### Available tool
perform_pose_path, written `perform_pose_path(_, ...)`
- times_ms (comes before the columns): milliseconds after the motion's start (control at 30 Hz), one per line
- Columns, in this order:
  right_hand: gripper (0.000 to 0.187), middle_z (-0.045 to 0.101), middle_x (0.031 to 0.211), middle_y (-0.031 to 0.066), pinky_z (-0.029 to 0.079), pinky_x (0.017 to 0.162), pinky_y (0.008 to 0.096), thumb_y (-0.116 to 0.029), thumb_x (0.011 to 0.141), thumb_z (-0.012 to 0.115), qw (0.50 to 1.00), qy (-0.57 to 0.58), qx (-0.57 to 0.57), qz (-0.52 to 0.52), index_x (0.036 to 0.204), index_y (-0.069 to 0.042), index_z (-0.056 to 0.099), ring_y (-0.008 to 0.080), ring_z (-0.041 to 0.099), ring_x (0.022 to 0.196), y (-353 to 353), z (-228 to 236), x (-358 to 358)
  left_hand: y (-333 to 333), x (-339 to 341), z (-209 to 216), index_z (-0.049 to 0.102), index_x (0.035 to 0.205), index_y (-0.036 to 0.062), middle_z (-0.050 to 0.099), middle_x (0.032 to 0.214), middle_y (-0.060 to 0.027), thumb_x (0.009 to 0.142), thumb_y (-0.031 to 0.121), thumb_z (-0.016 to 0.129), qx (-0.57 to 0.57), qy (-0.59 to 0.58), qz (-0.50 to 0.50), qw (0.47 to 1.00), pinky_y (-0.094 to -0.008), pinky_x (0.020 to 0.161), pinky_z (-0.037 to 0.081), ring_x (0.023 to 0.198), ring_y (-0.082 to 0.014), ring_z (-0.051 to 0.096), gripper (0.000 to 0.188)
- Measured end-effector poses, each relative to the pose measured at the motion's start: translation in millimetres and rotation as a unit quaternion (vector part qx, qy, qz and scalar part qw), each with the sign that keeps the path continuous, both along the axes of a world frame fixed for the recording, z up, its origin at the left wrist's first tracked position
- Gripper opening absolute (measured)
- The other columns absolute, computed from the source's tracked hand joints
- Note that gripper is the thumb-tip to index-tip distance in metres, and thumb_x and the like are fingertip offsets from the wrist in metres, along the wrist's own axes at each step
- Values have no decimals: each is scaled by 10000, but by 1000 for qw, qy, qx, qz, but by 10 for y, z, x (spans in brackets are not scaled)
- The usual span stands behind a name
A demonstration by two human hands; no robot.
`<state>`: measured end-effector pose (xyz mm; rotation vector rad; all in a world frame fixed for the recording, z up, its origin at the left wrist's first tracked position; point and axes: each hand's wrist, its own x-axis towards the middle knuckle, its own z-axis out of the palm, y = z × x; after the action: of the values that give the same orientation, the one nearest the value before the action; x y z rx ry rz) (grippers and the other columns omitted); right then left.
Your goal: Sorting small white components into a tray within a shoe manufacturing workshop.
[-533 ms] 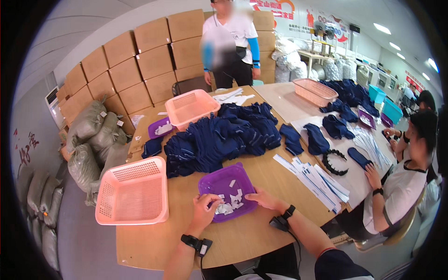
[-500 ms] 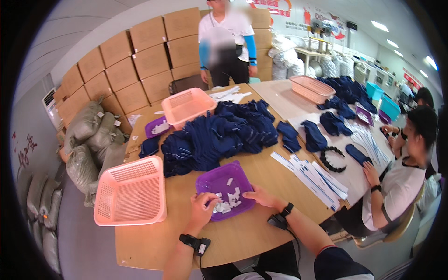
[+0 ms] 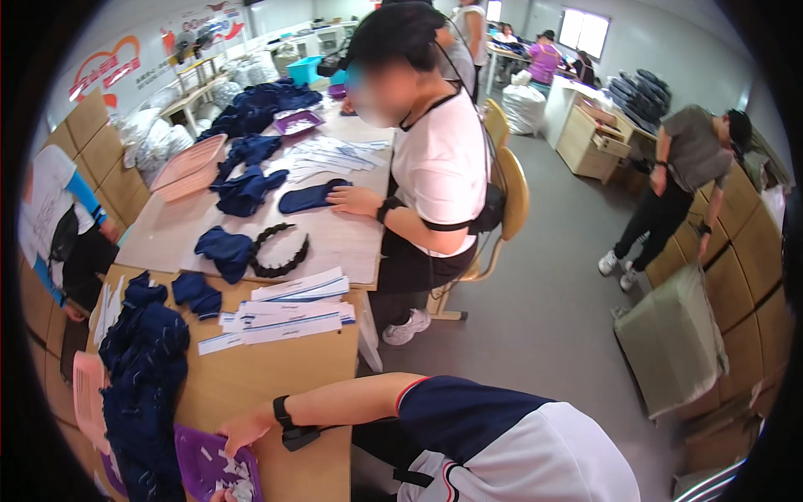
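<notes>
At the lower left a purple plastic basket [image 3: 194, 458] sits on the wooden table, with small white tags [image 3: 238, 471] scattered inside it. My right hand [image 3: 245, 429] grips its rim, the fingers closed over the edge. Only a bit of my left hand [image 3: 222, 495] shows at the bottom edge, beside the tags in the basket; its fingers are mostly cut off. Just beyond the basket lies a large heap of navy-blue fabric items [image 3: 146, 393] that look like socks.
White paper strips [image 3: 288, 314] lie on the table. Farther off are a black braided headband [image 3: 303, 251] and a pink basket [image 3: 191, 171]. A seated co-worker [image 3: 443, 159] rests a hand on a navy piece [image 3: 314, 196]. Another person bends by a large sack [image 3: 673, 343] near cartons.
The view has swung far to the right, bringing the seated co-worker and the room's right side into sight. My left hand has mostly left the picture. My right hand stays at the purple basket's rim.
</notes>
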<state>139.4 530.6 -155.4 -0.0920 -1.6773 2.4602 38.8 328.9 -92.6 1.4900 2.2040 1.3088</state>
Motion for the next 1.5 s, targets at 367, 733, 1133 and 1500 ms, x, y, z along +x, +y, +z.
perform_pose_path(367, 522, 708, 1038, 145, 599, 711, 370, -128, 818, 716, 999, 4, 25, 34, 1282, 38, 544, 251, 711, 909, -148, -128, -443, -48, 63, 306, 675, 1096, -54, 718, 1085, -184, 1012, 103, 605, 19, 125, 2, 992, -357, 878, 532, 963, -276, 666, 192)
perform_pose_path(733, 457, 737, 1103, 85, 520, 862, 356, -308, 868, 707, 978, -2, 185, 100, 1189, 15, 674, 205, 658, 961, -353, 487, -563, -1325, -1451, -442, 632, 1088, -51, 660, 983, -134, 987, 112, 618, -17, 194, 196, 961, -355, 834, 504, 897, -232, 616, 192)
perform_pose_path(1133, 589, 579, 1402, 129, 414, 1110, 334, -204, 988, 613, 985, -78, 136, 67, 1486, 36, 410, 208, 547, 1259, -148, 355, -49, -635, -449, -296, 646, 1099, 14, 650, 873, -29, 942, 25, 625, 55, -158, 114, 979, -235, 755, 468, 822, -98, 629, 159)
perform_pose_path(1500, 612, 560, 1427, 111, 414, 1108, 329, -197, 995, 611, 991, -62, 69, 96, 1515, 22, 375, 191, 544, 1260, -84, 221, -134, -510, -479, -234, 634, 1147, -29, 741, 1135, -151, 989, 40, 594, 103, -159, 76, 979, -304, 951, 515, 1103, -208, 709, 177)
